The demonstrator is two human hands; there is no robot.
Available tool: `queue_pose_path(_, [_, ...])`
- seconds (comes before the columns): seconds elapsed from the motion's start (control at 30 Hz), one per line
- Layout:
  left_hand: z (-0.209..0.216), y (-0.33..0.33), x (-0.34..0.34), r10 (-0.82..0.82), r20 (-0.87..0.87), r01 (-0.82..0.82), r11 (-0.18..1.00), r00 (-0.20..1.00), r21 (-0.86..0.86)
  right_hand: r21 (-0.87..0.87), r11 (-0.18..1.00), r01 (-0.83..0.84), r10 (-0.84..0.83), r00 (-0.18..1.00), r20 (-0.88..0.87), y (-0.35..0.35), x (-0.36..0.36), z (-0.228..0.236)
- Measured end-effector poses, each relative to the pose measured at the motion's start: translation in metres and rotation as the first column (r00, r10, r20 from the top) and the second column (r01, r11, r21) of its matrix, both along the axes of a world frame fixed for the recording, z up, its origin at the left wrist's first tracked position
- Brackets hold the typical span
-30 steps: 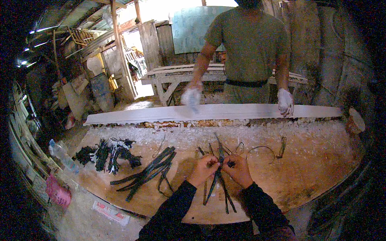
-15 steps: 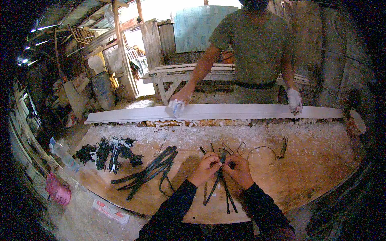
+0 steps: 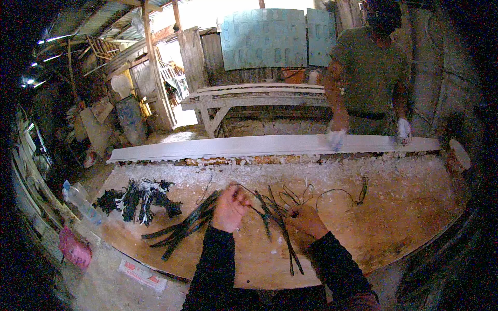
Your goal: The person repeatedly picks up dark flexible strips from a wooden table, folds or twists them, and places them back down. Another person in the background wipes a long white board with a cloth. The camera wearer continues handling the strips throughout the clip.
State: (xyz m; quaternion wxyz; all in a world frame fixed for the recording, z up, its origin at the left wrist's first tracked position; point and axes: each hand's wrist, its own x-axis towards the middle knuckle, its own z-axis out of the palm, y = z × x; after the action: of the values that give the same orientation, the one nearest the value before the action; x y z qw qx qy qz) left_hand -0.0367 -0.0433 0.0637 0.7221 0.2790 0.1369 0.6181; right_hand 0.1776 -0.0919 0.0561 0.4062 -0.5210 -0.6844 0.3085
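Observation:
Over the middle of the wooden table, my left hand [image 3: 232, 210] is raised with its fingers closed on a thin black strip that runs toward my right hand. My right hand [image 3: 308, 224] pinches several crossed black strips [image 3: 284, 231] near their middle; their long ends point down toward the table's near edge. Beside my left hand lies a loose pile of flat black strips [image 3: 181, 232]. Thin dark wire loops [image 3: 298, 196] rest just beyond my right hand, with another wire loop [image 3: 334, 192] farther right.
At the left lies a heap of black and white frayed bundles [image 3: 140, 199], near a clear plastic bottle [image 3: 83, 202]. A long white moulding [image 3: 259, 147] spans the table's far edge. Behind it, a co-worker [image 3: 368, 78] rests white-coated hands on the moulding. A pink bag [image 3: 75, 248] sits at lower left.
My left hand has moved left, away from my right hand, drawing a strip out. My right hand has shifted slightly right. The co-worker has moved right along the moulding.

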Motion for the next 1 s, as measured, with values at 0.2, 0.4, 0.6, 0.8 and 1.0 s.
queue_pose_path(0.2, [0.007,0.016,-0.057,-0.148,0.497,0.032,0.971,0.855,0.235,-0.011,1.0,0.003,-0.001,0.99,0.142,-0.005,0.003,0.011])
queue_pose_path(0.4, [-0.002,0.027,-0.1,0.004,0.507,-0.184,0.935,0.862,0.305,-0.232,0.972,0.032,0.041,0.952,0.304,0.009,0.019,-0.006])
queue_pose_path(0.6, [0.005,0.02,-0.092,0.103,0.431,-0.226,0.943,0.896,0.245,-0.284,0.958,0.028,0.079,0.93,0.358,0.018,0.025,-0.017])
queue_pose_path(0.8, [0.01,0.004,-0.048,0.125,0.03,-0.127,0.989,0.992,0.08,-0.165,0.982,0.094,-0.049,0.965,0.258,0.002,0.009,-0.012])
queue_pose_path(1.0, [0.009,-0.009,-0.013,-0.159,-0.499,0.246,0.962,0.852,0.114,0.019,0.994,-0.107,0.104,0.986,0.127,0.003,-0.003,-0.004])
